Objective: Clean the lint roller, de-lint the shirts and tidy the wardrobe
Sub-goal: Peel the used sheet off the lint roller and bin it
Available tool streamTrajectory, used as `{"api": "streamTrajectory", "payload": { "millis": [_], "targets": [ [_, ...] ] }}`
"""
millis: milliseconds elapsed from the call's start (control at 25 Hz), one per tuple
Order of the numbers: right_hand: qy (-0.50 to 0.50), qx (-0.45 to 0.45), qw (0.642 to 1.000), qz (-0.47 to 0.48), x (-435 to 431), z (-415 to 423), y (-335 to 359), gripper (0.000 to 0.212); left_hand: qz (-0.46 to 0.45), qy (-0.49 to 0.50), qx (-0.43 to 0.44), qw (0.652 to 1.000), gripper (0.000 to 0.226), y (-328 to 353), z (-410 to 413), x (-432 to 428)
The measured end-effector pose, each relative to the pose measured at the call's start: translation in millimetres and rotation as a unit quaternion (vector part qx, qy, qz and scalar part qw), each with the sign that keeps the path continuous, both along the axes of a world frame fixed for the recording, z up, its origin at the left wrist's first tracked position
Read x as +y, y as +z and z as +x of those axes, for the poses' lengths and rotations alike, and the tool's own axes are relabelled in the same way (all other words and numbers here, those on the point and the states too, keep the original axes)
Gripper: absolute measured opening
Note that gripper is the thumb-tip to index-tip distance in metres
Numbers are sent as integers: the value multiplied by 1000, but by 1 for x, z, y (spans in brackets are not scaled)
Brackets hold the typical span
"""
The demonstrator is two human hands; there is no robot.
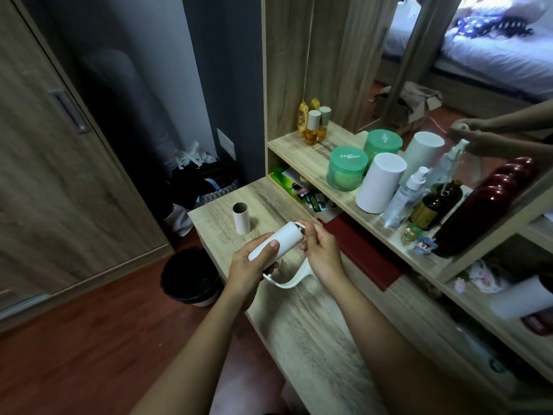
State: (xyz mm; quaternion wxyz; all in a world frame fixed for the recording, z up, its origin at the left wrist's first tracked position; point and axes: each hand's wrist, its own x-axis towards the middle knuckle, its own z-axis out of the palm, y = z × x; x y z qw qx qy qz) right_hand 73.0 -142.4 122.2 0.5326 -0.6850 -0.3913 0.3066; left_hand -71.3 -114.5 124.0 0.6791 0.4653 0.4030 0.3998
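Over the wooden dresser top [299,324] I hold a white lint roller [284,238]. My left hand [251,271] wraps around its white roll, thumb on top. My right hand [321,253] pinches the far end of the roll at the frame's axle. The roller's curved white handle [294,278] hangs below and between my hands. An empty cardboard core [241,218] stands upright on the dresser top, apart from my hands, to the left. The wardrobe's wooden sliding door [59,145] fills the left side, partly open onto a dark gap.
A black waste bin [191,277] stands on the floor beside the dresser. On the shelf [302,151] are green jars [347,167], white cylinders [380,182], spray bottles [404,196] and a dark red bottle [484,208]. A red book [365,253] lies right of my hands. Bags [197,175] sit in the corner.
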Motion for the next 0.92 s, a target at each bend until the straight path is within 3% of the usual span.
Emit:
{"api": "streamTrajectory", "payload": {
  "millis": [280, 480, 600, 800, 920],
  "targets": [
    [3, -13, 1000, -6, -5, -4, 5, 35, -14, 14, -17, 1000, 26, -3, -2, 1],
    [-28, 45, 999, 6, -12, -1, -11, 33, -38, 23, -1, 999, 22, -3, -4, 10],
    [-85, 127, 988, 1, -13, 4, -41, 32, -38, 40, 14, 998, 28, -6, -3, 15],
    [-168, 208, 957, -109, -21, 15, -101, 38, -34, 42, 26, 998, 20, -5, 0, 14],
    [-170, 186, 955, -156, -18, 21, -121, 39, -29, 35, 31, 998, 15, -4, 2, 11]
  ]
}}
